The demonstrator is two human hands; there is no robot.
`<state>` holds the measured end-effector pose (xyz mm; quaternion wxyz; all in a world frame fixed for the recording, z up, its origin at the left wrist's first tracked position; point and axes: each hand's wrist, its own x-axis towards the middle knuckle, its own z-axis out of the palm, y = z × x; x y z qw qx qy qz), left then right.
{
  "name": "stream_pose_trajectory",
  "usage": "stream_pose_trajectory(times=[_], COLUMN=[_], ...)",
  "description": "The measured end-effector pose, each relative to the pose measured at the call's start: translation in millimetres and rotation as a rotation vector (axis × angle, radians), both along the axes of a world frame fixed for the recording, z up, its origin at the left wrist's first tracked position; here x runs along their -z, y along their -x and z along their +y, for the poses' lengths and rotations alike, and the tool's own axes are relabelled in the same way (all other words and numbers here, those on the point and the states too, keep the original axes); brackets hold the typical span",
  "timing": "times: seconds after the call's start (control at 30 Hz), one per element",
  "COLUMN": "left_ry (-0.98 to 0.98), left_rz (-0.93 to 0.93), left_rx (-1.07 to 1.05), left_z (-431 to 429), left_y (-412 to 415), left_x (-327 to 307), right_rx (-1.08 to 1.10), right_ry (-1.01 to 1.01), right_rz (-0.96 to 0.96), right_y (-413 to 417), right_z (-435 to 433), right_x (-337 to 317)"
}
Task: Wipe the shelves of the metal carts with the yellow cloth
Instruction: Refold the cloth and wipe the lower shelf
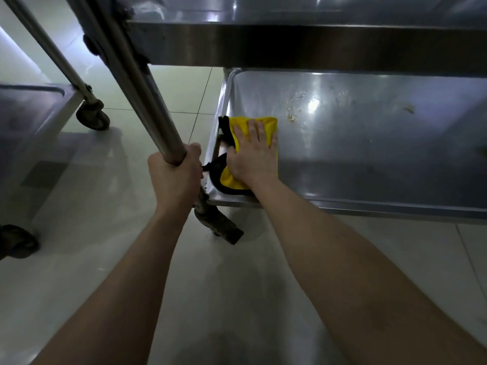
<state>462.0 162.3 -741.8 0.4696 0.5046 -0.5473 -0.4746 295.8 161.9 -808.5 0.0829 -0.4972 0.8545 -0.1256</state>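
The yellow cloth [268, 127] with a black edge lies folded in the near left corner of the cart's bottom shelf [369, 154]. My right hand [253, 154] presses flat on the cloth, fingers spread. My left hand [175, 175] is wrapped around the cart's upright leg [147, 96] just above the wheel. Yellowish stains [293, 111] mark the shelf just beyond the cloth, and a small brown spot [408, 109] sits farther right.
The upper shelf [303, 46] hangs over the bottom one. A second metal cart [34, 114] stands at the left with its caster [93, 118] on the pale tiled floor. A caster [218, 225] sits under the leg I hold.
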Motion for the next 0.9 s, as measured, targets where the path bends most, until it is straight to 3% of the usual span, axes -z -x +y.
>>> stream_pose_trajectory(times=[0.23, 0.37, 0.5, 0.73, 0.9], left_ry=[-0.03, -0.036, -0.028, -0.042, -0.032], left_rz=[-0.008, 0.024, 0.027, 0.024, 0.009], left_rx=[-0.01, -0.007, -0.055, -0.072, -0.044], left_z=[2.6, 4.8, 6.8, 7.0, 7.1], left_y=[1.6, 3.8, 6.8, 6.5, 5.7], left_x=[-4.8, -0.5, 3.3, 0.1, -0.5], right_rx=[0.313, 0.408, 0.411, -0.016, -0.048], right_ry=[-0.02, -0.067, -0.04, 0.038, 0.057], right_rz=[0.016, 0.009, 0.043, 0.039, 0.037], right_y=[145.6, 171.8, 128.3, -37.4, -34.4], right_z=[134.0, 160.9, 115.2, -6.3, -1.4], right_x=[7.0, 7.6, 4.5, 0.5, 5.5])
